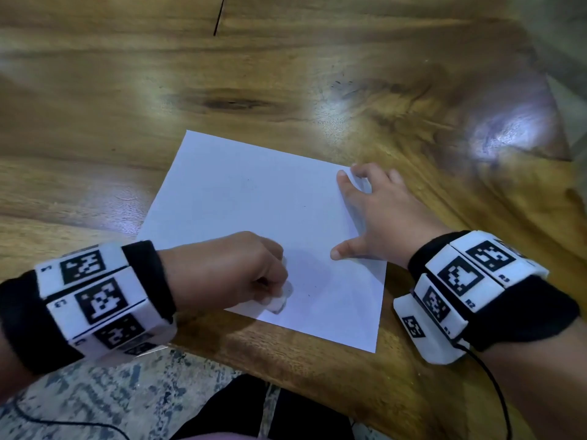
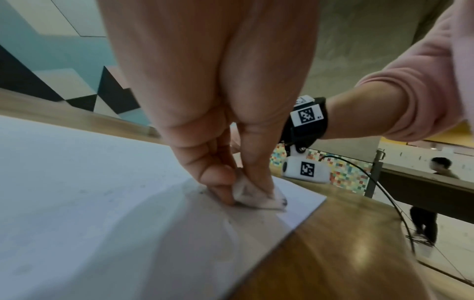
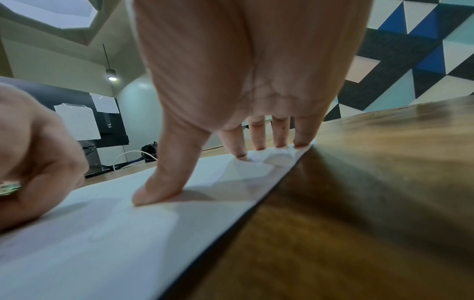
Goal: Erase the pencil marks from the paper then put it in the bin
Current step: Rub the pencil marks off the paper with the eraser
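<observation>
A white sheet of paper [image 1: 254, 211] lies on the wooden table [image 1: 286, 74] near its front edge. My left hand [image 1: 228, 274] pinches a small white eraser [image 1: 279, 301] and presses it on the paper's near edge; the eraser [image 2: 256, 200] shows grey smudges, and faint grey marks lie beside it. My right hand [image 1: 371, 214] lies spread on the paper's right edge, its straight fingers [image 3: 241, 146] and thumb [image 3: 159, 190] pressing the sheet [image 3: 102, 233] flat. The paper is slightly creased under those fingers. No bin is in view.
The table's front edge [image 1: 286, 369] runs just below the paper, with speckled floor [image 1: 127, 392] beneath. A black cable [image 1: 495, 389] hangs from my right wrist band. A person [image 2: 433, 203] stands in the background beyond the table.
</observation>
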Demonstrator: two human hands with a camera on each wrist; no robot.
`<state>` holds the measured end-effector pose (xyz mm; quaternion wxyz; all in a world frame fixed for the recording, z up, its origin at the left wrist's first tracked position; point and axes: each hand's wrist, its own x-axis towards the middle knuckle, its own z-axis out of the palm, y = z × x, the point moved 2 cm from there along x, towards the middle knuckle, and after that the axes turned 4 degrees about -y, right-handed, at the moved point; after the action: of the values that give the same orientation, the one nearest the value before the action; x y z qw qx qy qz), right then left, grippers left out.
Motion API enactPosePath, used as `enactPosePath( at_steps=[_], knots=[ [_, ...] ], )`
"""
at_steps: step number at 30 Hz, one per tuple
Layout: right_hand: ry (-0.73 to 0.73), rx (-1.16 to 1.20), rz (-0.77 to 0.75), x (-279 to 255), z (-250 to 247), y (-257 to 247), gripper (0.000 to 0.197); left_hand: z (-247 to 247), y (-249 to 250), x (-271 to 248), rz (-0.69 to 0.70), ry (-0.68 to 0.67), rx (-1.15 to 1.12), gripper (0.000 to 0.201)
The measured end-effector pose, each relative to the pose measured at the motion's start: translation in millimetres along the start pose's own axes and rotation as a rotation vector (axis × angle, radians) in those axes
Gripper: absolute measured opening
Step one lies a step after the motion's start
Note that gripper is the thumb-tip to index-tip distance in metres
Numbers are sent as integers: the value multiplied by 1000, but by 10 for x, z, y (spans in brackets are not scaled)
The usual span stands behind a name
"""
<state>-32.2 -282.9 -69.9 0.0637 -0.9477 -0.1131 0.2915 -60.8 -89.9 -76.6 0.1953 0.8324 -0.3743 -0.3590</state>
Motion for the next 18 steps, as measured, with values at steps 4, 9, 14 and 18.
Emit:
enactPosePath(
  at_steps=[4,9,14,18],
  knots=[
    [1,-4,1,0,-4,-4,113,-189,103,213,30,199,73,11],
    [-4,-4,-6,10,0,-2,113,-38,179,332,62,158,117,14],
    [-5,3,-6,-1,-1,4,113,150,81,241,154,86,287,12],
    [-3,8,-12,6,2,6,112,-214,178,362,32,219,75,10]
  ],
)
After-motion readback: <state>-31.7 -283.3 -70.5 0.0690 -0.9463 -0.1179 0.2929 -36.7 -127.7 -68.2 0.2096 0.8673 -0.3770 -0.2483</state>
